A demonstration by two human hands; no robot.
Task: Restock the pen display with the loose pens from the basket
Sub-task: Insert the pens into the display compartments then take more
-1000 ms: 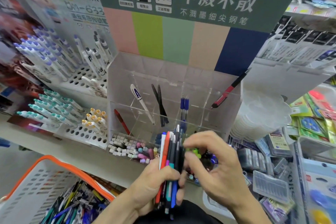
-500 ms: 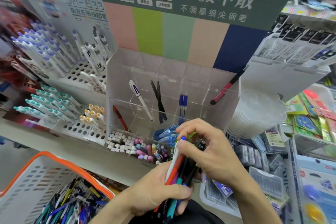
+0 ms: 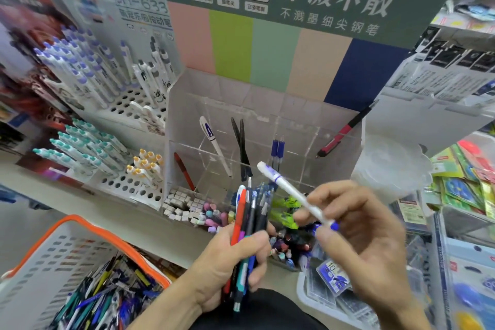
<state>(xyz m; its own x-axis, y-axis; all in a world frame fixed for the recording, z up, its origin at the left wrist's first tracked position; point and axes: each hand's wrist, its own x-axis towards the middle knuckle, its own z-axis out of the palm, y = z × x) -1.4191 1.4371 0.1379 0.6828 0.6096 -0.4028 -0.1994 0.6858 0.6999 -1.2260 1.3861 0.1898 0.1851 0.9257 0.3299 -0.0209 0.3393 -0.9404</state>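
A white pen [image 3: 294, 195] with blue bands was pinched between the thumb and fingertips of the right hand [image 3: 359, 233], slanting up to the left, its tip end just in front of the clear pen display [image 3: 267, 126]. The left hand [image 3: 230, 265] had its grip closed round a bundle of pens [image 3: 250, 220], red, black, blue and teal, standing upright just left of the white pen. The display's acrylic compartments held a few pens: one white, two black, two blue, a red one low at the left and a red-and-black one leaning at the right. Small erasers filled its front trays. At lower left, the orange-rimmed basket [image 3: 53, 252] held many loose pens [image 3: 107, 300]. Perforated racks of white pens [image 3: 88, 72] stood on the shelf to the left.
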